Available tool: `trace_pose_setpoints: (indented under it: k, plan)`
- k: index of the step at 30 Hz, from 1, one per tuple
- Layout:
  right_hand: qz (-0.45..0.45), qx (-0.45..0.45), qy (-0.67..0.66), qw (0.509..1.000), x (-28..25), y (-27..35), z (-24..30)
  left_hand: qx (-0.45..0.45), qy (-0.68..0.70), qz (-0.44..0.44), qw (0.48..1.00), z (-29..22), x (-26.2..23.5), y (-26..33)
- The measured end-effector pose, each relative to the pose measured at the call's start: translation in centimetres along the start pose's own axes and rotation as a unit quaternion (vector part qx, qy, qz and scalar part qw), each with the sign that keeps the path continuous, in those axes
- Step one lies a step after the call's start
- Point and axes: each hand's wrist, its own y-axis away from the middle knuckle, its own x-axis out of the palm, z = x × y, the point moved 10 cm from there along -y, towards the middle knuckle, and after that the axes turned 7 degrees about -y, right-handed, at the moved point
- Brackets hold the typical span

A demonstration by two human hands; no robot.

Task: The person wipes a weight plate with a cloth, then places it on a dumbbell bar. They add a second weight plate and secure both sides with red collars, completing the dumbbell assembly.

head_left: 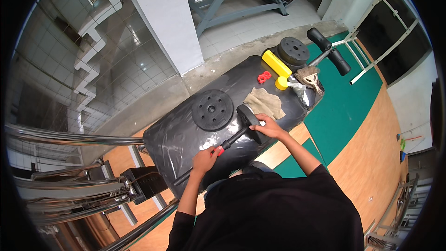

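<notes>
My left hand (pixel 204 159) is closed around a black threaded dumbbell bar (pixel 235 136), beside a red collar (pixel 222 150) on it. The bar slants over a black padded bench (pixel 174 135) covered in shiny plastic. At the bar's far right end, a small black weight plate (pixel 248 116) stands on edge. My right hand (pixel 268 128) grips this plate at its right side, where something white shows by the fingers. Left of it, a larger black plate (pixel 212 110) with a ring of holes lies flat on the bench. A crumpled beige cloth (pixel 265 103) lies just beyond my right hand.
Toward the bench's far right end are red star nuts (pixel 264 77), a yellow box (pixel 277 63), a yellow round item (pixel 281 82), a brush (pixel 312 78) and stacked black plates (pixel 293 50). Chrome rails (pixel 79 135) stand left; a padded roller (pixel 338 61) sits beyond the far end.
</notes>
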Motion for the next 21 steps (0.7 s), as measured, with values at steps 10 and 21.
trace_pose_setpoints:
  k: [10,21]
  plan:
    - [-0.069,0.039,0.088,0.993,-0.1,-0.7,-0.4,-0.018,0.037,0.01,0.999,-5.1,5.9,-8.5]
    - [-0.04,-0.191,0.187,0.963,-13.1,-2.0,7.5,-0.204,0.26,0.054,0.942,-1.5,11.1,-7.1]
